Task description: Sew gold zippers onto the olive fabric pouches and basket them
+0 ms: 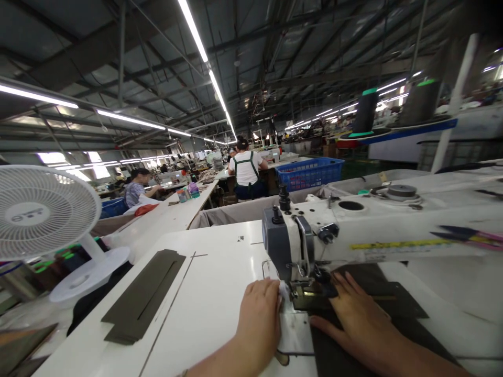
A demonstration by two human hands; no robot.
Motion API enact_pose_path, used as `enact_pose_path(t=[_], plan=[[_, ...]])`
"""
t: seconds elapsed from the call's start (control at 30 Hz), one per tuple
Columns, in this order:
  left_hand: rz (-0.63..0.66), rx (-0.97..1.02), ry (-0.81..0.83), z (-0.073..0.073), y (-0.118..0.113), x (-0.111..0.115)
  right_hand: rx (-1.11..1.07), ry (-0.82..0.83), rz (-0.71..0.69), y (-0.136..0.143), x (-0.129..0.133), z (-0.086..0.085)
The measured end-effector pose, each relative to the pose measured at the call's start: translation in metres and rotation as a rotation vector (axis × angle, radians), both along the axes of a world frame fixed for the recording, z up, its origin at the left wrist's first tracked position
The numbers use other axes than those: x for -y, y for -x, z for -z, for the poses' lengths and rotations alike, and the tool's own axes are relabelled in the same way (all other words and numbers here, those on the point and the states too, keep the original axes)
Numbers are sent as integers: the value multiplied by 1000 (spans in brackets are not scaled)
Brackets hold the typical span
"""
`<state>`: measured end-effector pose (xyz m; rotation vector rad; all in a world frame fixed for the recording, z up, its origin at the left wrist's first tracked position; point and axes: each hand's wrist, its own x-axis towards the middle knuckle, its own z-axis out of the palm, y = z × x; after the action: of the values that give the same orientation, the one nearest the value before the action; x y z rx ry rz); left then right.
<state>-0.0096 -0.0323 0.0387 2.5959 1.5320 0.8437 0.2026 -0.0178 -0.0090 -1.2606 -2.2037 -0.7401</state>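
Observation:
A white sewing machine (396, 225) stands over the table, its dark head (277, 238) above the metal needle plate (296, 330). My left hand (259, 309) rests at the left edge of that plate, fingers together and curled; whatever they hold, if anything, is hidden. Flat with fingers apart, my right hand (359, 314) presses on dark olive fabric (334, 348) right of the needle area. Part of this fabric passes beneath the presser foot. A stack of cut olive fabric pieces (145, 296), each with a long slit line, lies on the table to the left.
A white fan (94, 262) stands at the left. Scissors (467, 235) with pink handles lie against the machine arm. Thread cones (365, 112) sit on a stand at upper right. Beyond are a blue basket (310, 173) and a person in a white shirt (247, 167).

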Motion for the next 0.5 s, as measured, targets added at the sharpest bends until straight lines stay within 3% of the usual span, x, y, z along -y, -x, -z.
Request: enact_pose_path(t=[0.07,0.27,0.37,0.5], plan=[[-40,-31,44,-1,-2,14,45,-72,17,-7,18,3],[65,67,194,5,-19,61,122,-196,-66,-3,87,-6],[20,128,252,1,-16,83,96,-216,-123,7,102,-2],[-89,127,299,-2,7,108,12,-231,-228,25,107,18]])
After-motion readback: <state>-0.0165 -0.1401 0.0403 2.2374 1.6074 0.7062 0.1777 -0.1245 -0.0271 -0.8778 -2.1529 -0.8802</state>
